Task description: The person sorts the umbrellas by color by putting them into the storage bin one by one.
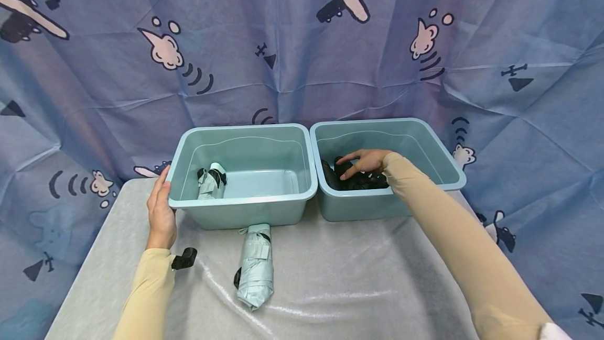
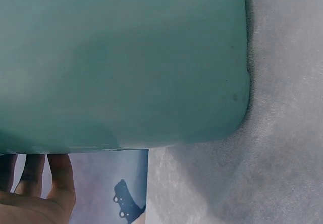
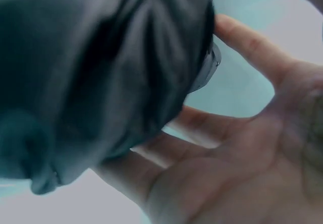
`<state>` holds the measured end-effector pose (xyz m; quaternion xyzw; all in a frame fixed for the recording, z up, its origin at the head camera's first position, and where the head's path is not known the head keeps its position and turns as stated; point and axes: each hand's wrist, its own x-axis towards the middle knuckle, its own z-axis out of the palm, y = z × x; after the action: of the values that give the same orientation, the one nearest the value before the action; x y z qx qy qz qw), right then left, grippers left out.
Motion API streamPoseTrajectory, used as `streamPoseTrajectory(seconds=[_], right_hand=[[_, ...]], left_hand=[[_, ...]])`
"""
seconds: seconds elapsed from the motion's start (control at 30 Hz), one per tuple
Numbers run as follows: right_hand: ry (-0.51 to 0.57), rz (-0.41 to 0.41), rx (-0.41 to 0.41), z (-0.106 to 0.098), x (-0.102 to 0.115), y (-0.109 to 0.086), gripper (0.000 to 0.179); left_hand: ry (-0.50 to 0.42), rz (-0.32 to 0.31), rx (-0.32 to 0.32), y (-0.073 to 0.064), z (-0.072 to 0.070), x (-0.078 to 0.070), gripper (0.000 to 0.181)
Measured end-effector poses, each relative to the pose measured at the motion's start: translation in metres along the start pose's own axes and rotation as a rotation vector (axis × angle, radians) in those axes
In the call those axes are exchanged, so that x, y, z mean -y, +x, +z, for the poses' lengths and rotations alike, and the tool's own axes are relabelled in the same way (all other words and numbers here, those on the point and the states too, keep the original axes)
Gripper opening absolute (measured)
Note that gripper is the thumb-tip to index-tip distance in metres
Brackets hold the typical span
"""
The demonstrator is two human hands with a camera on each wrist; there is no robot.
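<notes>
My left hand (image 1: 162, 217) rests against the left end of the left teal bin (image 1: 245, 203), fingertips up at its rim; the left wrist view shows its fingers (image 2: 61, 176) touching the outer wall. In that bin lies a pale green folded umbrella (image 1: 211, 185) with a black strap. My right hand (image 1: 365, 163) reaches down into the right teal bin (image 1: 363, 206). Its thumb and fingers lie about a black folded umbrella (image 3: 126, 77), whose wrinkled fabric hides the fingertips in the right wrist view. More black bundles (image 1: 365, 182) lie beneath this hand.
Another pale green folded umbrella (image 1: 257, 269) lies on the grey cloth-covered table (image 1: 354, 282) before the left bin. A small black object (image 1: 184, 259) shows by the left wrist. The bins stand side by side, rims almost meeting, before a blue patterned curtain (image 1: 292, 41).
</notes>
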<state>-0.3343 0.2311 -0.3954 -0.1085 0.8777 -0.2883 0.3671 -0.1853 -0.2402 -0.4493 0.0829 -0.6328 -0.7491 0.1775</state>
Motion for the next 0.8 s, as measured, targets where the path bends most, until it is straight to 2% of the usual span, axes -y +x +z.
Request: streamPoseTrajectory(seconds=[0.47,0.7,0.8], right_hand=[[-0.035,0.013,-0.006,-0.0001,-0.0005,-0.0006,0.07],[0.087,0.009,0.027,0.0,-0.0024,0.0028,0.067],[0.091,0.006,0.032,-0.0002,-0.0031,0.0029,0.067]], left_hand=[[-0.015,0.008,0.006,-0.0004,0.0003,-0.0005,0.047],[-0.015,0.013,0.004,-0.0002,0.0005,-0.0001,0.048],[-0.016,0.007,0.002,-0.0006,0.0007,-0.0001,0.048]])
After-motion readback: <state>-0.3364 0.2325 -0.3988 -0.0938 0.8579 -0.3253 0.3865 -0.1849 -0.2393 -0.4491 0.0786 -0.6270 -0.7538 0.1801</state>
